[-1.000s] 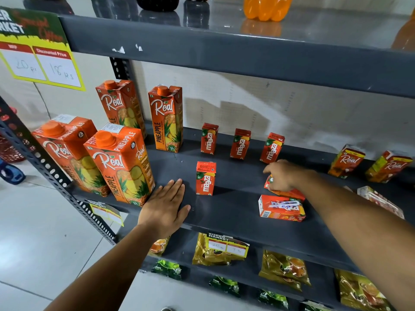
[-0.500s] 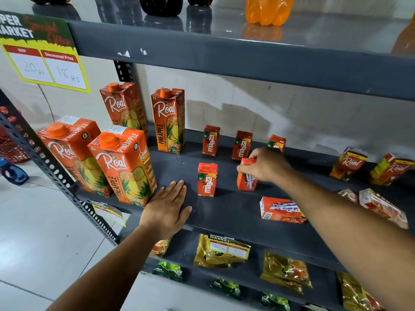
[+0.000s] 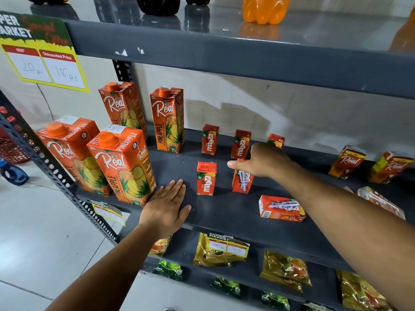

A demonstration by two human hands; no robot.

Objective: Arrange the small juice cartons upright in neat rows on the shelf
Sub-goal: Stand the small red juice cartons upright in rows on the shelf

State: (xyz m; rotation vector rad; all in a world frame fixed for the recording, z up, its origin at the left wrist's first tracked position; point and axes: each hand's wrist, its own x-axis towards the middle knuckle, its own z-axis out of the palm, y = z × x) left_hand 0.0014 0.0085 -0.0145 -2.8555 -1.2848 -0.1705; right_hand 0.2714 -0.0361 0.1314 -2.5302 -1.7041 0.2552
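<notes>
Five small cartons (image 3: 206, 178) upright on shelf (image 3: 235, 209).

Pineapple cartons (image 3: 125, 167), perhaps tea packets (image 3: 221, 250)

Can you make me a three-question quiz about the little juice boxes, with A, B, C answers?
1. Where does the left hand rest?
A. flat on the shelf
B. on a bottle
C. in the air

2. How many small Maaza cartons lie flat on their side?
A. three
B. none
C. one

3. What is the right hand doing?
A. pointing at the sign
B. gripping the top of a carton
C. hanging empty

Answers:
1 A, its palm lies on the shelf beside the big pineapple carton.
2 C, only the flat carton lies down.
3 B, its fingers close over the held carton, which stands beside the front carton.
</notes>
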